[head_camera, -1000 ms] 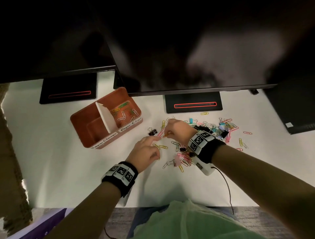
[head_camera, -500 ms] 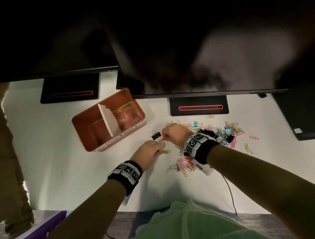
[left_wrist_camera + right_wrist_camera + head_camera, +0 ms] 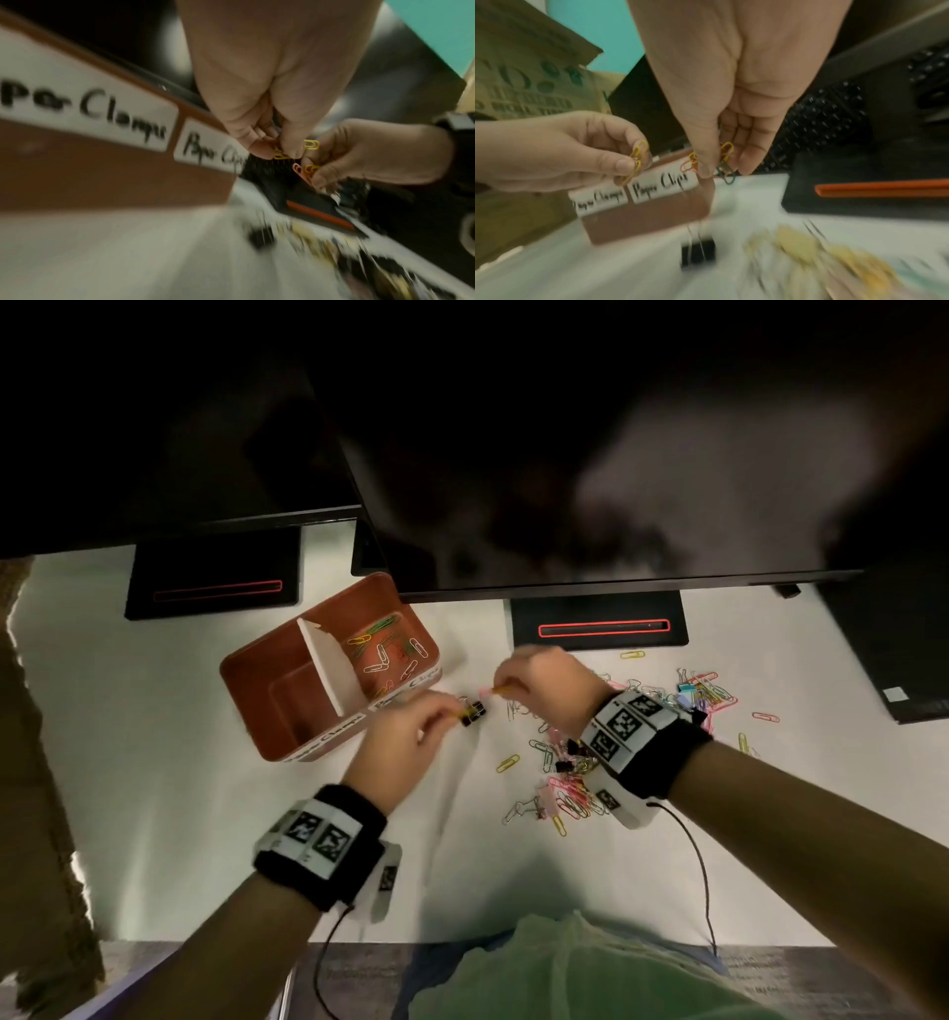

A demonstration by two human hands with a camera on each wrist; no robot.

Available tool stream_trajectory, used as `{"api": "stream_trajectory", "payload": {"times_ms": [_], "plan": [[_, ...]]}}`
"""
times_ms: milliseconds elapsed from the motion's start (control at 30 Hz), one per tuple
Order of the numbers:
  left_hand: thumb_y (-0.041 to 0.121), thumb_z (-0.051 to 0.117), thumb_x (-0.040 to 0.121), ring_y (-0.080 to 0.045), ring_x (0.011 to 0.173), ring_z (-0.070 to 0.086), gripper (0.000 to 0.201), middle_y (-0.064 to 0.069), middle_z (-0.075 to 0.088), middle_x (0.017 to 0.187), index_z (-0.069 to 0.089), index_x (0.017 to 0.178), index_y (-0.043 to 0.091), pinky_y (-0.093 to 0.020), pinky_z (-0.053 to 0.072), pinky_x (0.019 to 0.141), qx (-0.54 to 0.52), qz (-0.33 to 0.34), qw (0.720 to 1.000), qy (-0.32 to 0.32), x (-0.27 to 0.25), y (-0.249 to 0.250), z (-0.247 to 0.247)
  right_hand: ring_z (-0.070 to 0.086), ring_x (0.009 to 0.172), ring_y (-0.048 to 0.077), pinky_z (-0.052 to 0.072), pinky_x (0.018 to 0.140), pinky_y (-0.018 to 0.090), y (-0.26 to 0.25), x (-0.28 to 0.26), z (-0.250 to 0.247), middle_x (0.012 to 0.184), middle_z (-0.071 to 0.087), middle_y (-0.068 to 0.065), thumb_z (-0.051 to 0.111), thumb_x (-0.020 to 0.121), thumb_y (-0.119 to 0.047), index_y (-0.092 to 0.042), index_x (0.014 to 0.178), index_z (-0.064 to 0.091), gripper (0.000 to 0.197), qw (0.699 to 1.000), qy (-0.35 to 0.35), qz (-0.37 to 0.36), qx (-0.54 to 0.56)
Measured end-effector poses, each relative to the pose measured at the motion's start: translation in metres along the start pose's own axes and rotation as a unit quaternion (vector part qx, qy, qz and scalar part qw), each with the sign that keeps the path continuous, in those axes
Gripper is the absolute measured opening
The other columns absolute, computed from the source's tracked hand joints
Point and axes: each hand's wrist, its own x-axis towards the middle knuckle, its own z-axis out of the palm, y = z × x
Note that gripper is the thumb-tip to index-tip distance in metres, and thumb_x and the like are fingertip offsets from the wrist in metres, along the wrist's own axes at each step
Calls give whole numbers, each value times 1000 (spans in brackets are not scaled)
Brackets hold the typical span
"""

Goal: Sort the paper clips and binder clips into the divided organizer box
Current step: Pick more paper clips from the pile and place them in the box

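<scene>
A brown divided organizer box (image 3: 287,747) stands left of centre, with several paper clips (image 3: 382,647) in its right compartment and labels (image 3: 662,183) on its front. My left hand (image 3: 411,737) pinches yellow paper clips (image 3: 636,162) just right of the box front. My right hand (image 3: 539,680) pinches a small bunch of yellow, pink and green paper clips (image 3: 721,160), raised above the desk. A black binder clip (image 3: 472,711) lies on the desk between the hands. A loose pile of coloured clips (image 3: 570,788) spreads under and right of my right wrist.
Two dark monitors on black stands (image 3: 598,624) overhang the white desk (image 3: 154,762) behind the box. A black keyboard (image 3: 893,649) sits far right. A cable (image 3: 698,865) runs from my right wrist toward the desk's front edge.
Both hands have lifted off the pile and moved left toward the box, each carrying paper clips. The black binder clip stays on the desk.
</scene>
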Motion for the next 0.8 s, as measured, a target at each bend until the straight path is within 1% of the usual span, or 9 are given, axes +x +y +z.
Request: {"api": "stream_trajectory", "payload": {"times_ms": [67,133,267,333,400,500,533,633,800], "plan": [[10,66,83,-5,72,58,11,3,63,85,68,92,17,-14,47,70,7,-15,997,73,10,1,-30,59,95,24,48,89,37,-20,8,-20,103,62,9,54,92,-26,-12,105,67,23,998,51,-15,29],[12,67,83,-11,77,63,11,-1,66,88,67,91,19,-23,51,75,7,-61,992,111,23,-5,-53,59,98,22,47,92,34,-44,25,-33,107,62,8,56,91,-22,-13,107,67,21,994,91,-28,47],[11,69,81,-13,92,62,24,-4,66,104,65,105,13,-31,50,92,34,-164,981,102,39,-13,-70,58,108,23,47,94,32,-80,67,-29,118,60,9,62,88,-24,-13,118,62,32,994,91,-25,53],[9,66,83,-21,105,59,36,-12,59,117,59,118,6,-34,46,98,87,-145,981,90,39,-8,-70,59,109,24,48,96,36,-83,72,-22,121,60,11,63,88,-27,-12,123,58,39,994,74,-18,80],[7,63,85,-20,106,57,37,-11,56,120,58,122,6,-27,43,97,117,-80,984,106,36,2,-66,60,107,24,49,95,36,-76,62,-18,119,61,11,63,88,-27,-11,121,59,37,989,92,-31,112],[11,64,85,-5,86,57,31,0,56,111,61,115,15,-9,44,81,73,-24,991,112,31,20,-47,62,96,19,49,86,30,-43,30,-17,108,62,7,62,89,-26,-13,111,64,26,979,151,-45,132],[13,64,84,-3,84,57,29,3,55,109,61,113,17,-10,46,80,49,-22,994,100,32,25,-36,61,93,18,49,84,30,-26,18,-18,105,62,5,61,89,-26,-14,109,65,23,977,167,-34,129],[15,64,85,-6,92,55,34,5,52,110,57,118,19,-23,50,85,15,-27,999,33,36,35,4,60,95,17,49,87,30,39,-17,-19,105,63,3,59,91,-25,-16,110,65,22,979,181,38,86],[17,65,83,-15,112,48,48,0,45,124,49,128,20,-21,36,97,82,-42,992,-87,53,39,61,58,111,23,46,96,33,120,-49,-18,122,61,6,54,93,-24,-15,118,61,27,976,125,177,37]]}}
